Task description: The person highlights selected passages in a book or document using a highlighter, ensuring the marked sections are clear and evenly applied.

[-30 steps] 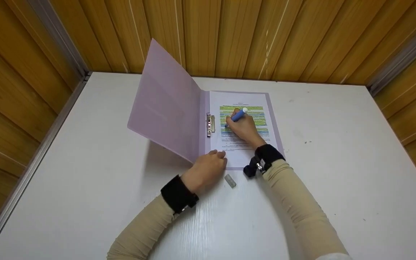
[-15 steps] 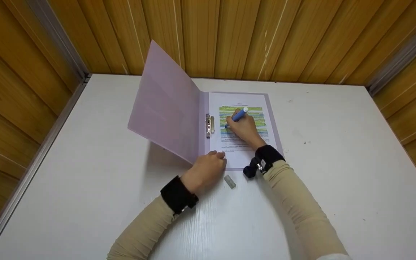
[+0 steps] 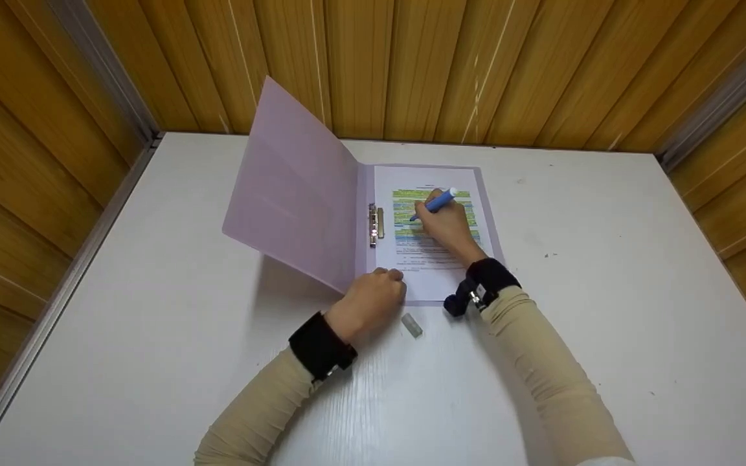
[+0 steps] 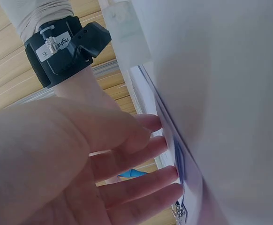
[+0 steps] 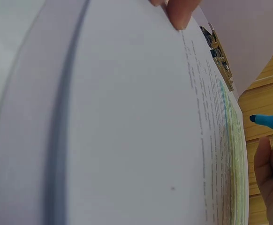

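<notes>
Left hand [image 3: 373, 299] with straight fingers pressing down near edge of white printed sheet [image 3: 434, 262] in open lilac plastic folder [image 3: 295, 188]. Right hand [image 3: 449, 223] gripping blue highlighter pen [image 3: 436, 204], tip on coloured lines; probably mid-highlighting, next needing steady stroke along following text line.

- The desk [image 3: 153, 336] has a white top with a faint wood grain, set into a corner of wood-panelled walls; a metal strip runs along its left edge.
- A lilac folder [image 3: 295, 194] lies open near the middle of the far edge, its front cover standing tilted up on the left, its back lying flat.
- A printed sheet [image 3: 412, 272] lies in the folder under a metal clip [image 3: 376, 224] at the spine, its upper lines marked green and blue.
- A small pale cap [image 3: 413, 325] lies on the desk just beside the folder's near edge.
- Two forearms in beige sleeves [image 3: 541, 375] rest on the desk towards its near edge.
</notes>
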